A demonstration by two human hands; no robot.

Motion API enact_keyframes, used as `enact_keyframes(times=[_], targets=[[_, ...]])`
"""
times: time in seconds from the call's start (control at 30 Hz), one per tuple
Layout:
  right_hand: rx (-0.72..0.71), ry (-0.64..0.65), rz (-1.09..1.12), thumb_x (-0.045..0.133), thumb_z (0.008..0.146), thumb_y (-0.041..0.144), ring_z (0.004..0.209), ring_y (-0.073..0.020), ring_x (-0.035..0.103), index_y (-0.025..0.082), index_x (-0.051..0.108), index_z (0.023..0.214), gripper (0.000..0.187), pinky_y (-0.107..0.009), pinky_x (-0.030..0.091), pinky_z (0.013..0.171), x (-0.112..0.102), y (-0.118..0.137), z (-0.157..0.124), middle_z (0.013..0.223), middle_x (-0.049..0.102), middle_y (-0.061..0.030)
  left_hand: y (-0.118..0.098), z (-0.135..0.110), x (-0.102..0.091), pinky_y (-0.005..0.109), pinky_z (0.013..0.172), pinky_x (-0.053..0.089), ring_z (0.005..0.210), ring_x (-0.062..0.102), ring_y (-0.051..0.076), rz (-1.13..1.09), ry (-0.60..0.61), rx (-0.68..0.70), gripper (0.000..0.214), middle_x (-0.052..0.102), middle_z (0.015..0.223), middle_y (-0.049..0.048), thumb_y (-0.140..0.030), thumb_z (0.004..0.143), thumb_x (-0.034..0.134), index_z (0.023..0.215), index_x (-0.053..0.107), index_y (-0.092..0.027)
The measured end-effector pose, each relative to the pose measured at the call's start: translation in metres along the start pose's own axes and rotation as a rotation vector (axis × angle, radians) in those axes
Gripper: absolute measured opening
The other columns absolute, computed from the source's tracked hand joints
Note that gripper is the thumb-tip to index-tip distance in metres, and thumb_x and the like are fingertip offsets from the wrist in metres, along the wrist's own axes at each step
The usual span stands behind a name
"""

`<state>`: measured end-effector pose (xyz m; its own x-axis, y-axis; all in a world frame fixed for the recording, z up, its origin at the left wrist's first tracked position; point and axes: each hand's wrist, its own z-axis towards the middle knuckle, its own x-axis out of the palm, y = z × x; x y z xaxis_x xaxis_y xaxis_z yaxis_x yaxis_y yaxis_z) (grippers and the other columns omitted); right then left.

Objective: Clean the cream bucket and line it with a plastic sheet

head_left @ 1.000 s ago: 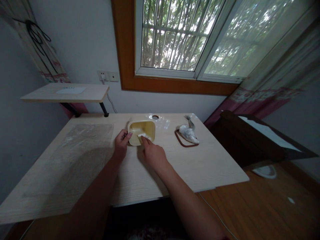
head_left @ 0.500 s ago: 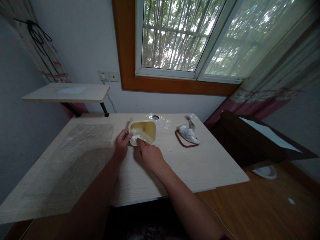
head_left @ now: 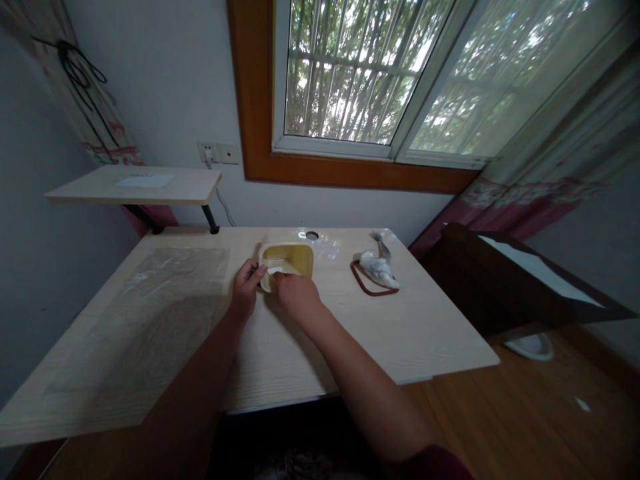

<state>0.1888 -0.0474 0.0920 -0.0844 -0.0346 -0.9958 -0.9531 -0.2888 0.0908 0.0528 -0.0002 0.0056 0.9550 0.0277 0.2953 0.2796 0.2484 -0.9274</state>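
Two bare hands meet over a pale yellow, rounded-square plastic tub (head_left: 293, 259) on a light wood-grain desk (head_left: 380, 340). The left hand (head_left: 245, 288) grips the tub's left side, thumb over the rim and fingers outside. The right hand (head_left: 299, 293) is curled at the near wall, fingertips dipping inside beside a small flat white piece (head_left: 275, 270); whether it pinches that piece or only touches it cannot be told.

The tub looks light, thin-walled and fairly stiff, probably smooth enough to slide if pushed. Its rim seems the best hold, at the left where the thumb sits or on the opposite side. The white piece, perhaps paper or cloth, looks light and is best taken by its edge.

The right hand itself hides part of the near wall. Just beyond the tub is a round cable hole (head_left: 312, 235). Well to the right of the right hand, a reddish-brown rounded loop (head_left: 369, 291) lies partly under a crumpled white bundle (head_left: 379, 268). Left of the left hand, a clear, wrinkled plastic sheet (head_left: 185, 267) lies flat.
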Motion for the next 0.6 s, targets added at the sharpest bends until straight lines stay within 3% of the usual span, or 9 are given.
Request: enact_keyframes(times=[0.13, 0.23, 0.37, 0.6], targets=[[-0.045, -0.005, -0.014, 0.045, 0.099, 0.032, 0.093, -0.031, 0.074, 0.014, 0.068, 0.113, 0.032, -0.04, 0.058, 0.079, 0.006, 0.005, 0.021, 0.104, 0.075, -0.0175, -0.001, 0.0, 0.001, 0.023, 0.053, 0.034, 0.057, 0.042, 0.011, 0.022, -0.03, 0.004, 0.036, 0.042, 0.063, -0.0046, -0.044, 0.077, 0.075, 0.071, 0.048, -0.02], [-0.04, 0.029, -0.003, 0.037, 0.102, 0.031, 0.099, -0.0303, 0.073, 0.015, 0.068, 0.117, 0.038, -0.04, 0.057, 0.082, 0.011, 0.005, 0.038, 0.109, 0.074, -0.0184, -0.001, 0.0, 0.001, 0.023, 0.054, 0.034, 0.058, 0.042, 0.011, 0.025, -0.027, 0.008, 0.036, 0.042, 0.063, -0.0045, -0.044, 0.077, 0.075, 0.07, 0.049, -0.02], [0.043, 0.139, 0.04, 0.038, 0.102, 0.031, 0.109, -0.0305, 0.071, 0.015, 0.067, 0.124, 0.04, -0.04, 0.056, 0.088, 0.016, -0.001, 0.059, 0.117, 0.073, -0.0197, 0.0, -0.002, 0.0, 0.022, 0.054, 0.032, 0.058, 0.04, 0.01, 0.007, 0.014, -0.014, 0.036, 0.042, 0.063, -0.0051, -0.043, 0.079, 0.074, 0.072, 0.048, -0.02], [0.165, 0.192, 0.045, 0.044, 0.099, 0.029, 0.114, -0.0323, 0.068, 0.009, 0.069, 0.126, 0.041, -0.041, 0.055, 0.091, 0.021, -0.006, 0.076, 0.124, 0.069, -0.0247, 0.003, -0.006, 0.002, 0.023, 0.054, 0.033, 0.059, 0.041, 0.011, 0.031, 0.011, -0.015, 0.034, 0.044, 0.064, -0.0045, -0.044, 0.082, 0.071, 0.074, 0.049, -0.02]])
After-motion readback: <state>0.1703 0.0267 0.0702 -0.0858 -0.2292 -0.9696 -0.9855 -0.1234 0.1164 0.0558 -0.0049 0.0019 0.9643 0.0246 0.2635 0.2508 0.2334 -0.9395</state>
